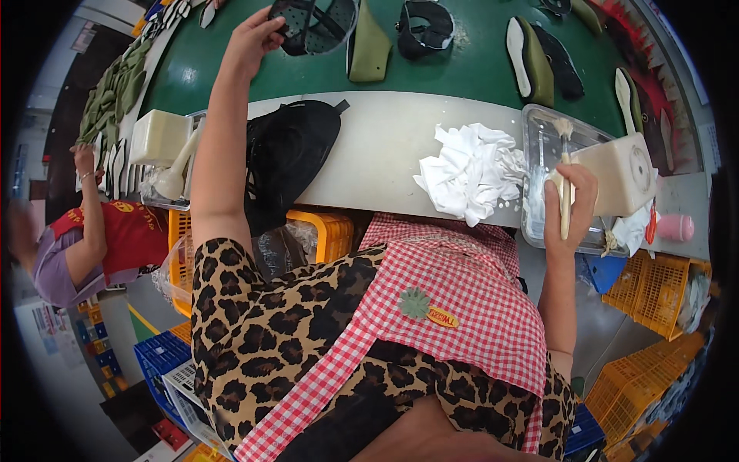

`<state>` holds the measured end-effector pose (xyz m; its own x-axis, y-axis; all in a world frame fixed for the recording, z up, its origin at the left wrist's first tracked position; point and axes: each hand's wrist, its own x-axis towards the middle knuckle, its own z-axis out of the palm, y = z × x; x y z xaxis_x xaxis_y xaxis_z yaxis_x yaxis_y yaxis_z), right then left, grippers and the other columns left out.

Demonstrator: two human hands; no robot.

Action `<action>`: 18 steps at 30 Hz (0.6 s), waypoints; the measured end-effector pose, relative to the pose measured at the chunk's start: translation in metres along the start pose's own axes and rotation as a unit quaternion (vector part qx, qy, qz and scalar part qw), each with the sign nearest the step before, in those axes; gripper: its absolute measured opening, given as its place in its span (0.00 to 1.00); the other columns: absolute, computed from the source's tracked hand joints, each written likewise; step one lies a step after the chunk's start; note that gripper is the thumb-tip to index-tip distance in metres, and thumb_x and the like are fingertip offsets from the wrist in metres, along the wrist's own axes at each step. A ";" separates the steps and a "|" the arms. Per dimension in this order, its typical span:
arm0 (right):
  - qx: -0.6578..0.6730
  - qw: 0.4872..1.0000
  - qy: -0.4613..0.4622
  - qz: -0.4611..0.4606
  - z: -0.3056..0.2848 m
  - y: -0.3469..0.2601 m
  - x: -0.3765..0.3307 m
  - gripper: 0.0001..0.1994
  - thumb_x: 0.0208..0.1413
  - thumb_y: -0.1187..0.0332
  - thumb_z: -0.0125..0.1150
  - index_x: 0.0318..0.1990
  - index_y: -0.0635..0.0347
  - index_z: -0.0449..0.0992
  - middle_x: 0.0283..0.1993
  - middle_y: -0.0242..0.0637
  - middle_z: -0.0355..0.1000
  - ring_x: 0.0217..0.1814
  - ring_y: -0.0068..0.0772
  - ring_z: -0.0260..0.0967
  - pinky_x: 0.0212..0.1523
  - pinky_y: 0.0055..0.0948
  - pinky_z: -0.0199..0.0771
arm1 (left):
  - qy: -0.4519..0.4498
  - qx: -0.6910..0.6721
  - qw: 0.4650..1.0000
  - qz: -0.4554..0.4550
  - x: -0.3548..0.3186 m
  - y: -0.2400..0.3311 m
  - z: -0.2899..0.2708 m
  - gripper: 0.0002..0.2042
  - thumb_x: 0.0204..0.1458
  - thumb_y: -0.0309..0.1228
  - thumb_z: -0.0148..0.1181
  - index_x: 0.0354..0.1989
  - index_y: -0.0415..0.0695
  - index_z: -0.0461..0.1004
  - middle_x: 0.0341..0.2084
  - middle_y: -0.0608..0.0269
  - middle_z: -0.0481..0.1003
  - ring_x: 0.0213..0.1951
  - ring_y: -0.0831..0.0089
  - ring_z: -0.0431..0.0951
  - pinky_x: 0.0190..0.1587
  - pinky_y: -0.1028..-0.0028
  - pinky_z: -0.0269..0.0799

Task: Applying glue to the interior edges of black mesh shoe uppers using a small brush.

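Note:
At the far left of the green surface my left hand (258,37) has its fingers closed on the edge of a black perforated shoe upper with straps (317,27). Next to that upper stands an olive-green wedge sole (369,48), and further right lies another black strapped upper (425,29). My right hand (573,202) grips a brush (566,189) by its pale handle, with the bristles pointing away from me. The brush is above a clear plastic tray (537,127), beside a whitish square container (616,173) standing in the tray.
Crumpled white cloth (476,171) lies on the pale table edge (385,154), with a black bundle (292,150) left of it. Several olive soles (531,65) rest on the green belt (477,73). A co-worker (85,246) is at left. Orange crates (643,289) stand below right.

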<state>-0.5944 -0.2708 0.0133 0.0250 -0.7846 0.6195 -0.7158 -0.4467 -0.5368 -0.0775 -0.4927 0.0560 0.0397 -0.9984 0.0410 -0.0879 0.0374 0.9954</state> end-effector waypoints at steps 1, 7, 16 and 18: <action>0.002 1.000 -0.001 -0.001 0.001 -0.002 -0.003 0.13 0.52 0.78 0.63 0.47 0.61 0.75 0.47 0.46 0.69 0.52 0.47 0.67 0.55 0.38 0.66 | 0.003 0.001 1.000 0.000 0.012 -0.003 -0.013 0.18 0.57 0.27 0.62 0.57 0.45 0.74 0.31 0.73 0.76 0.29 0.82 0.74 0.36 0.77 0.73; 0.013 0.999 -0.038 0.022 0.010 -0.009 -0.015 0.11 0.55 0.78 0.61 0.46 0.61 0.75 0.47 0.45 0.69 0.51 0.46 0.68 0.55 0.37 0.67 | 0.367 -0.079 0.920 -0.116 0.053 -0.066 -0.095 0.22 0.56 0.32 0.65 0.60 0.47 0.71 0.37 0.65 0.78 0.35 0.72 0.78 0.38 0.73 0.76; 0.051 0.996 -0.046 0.051 0.014 -0.008 -0.024 0.10 0.63 0.72 0.55 0.48 0.62 0.78 0.48 0.46 0.71 0.53 0.44 0.69 0.55 0.37 0.67 | 0.042 0.665 0.745 0.005 -0.125 -0.024 -0.023 0.23 0.44 0.49 0.71 0.37 0.43 0.73 0.37 0.55 0.77 0.39 0.56 0.78 0.40 0.60 0.73; 0.062 0.996 -0.047 0.047 0.019 -0.007 -0.025 0.10 0.63 0.72 0.55 0.49 0.63 0.78 0.48 0.46 0.72 0.53 0.44 0.69 0.56 0.37 0.67 | 0.044 0.737 0.673 0.036 -0.173 -0.018 -0.001 0.20 0.43 0.45 0.72 0.34 0.44 0.72 0.34 0.57 0.76 0.40 0.54 0.76 0.40 0.58 0.72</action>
<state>-0.5769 -0.2564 -0.0088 0.0303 -0.8596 0.5100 -0.6272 -0.4136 -0.6599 -0.0816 -0.3211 0.0311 0.0362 -0.9874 0.1538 -0.9826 -0.0633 -0.1748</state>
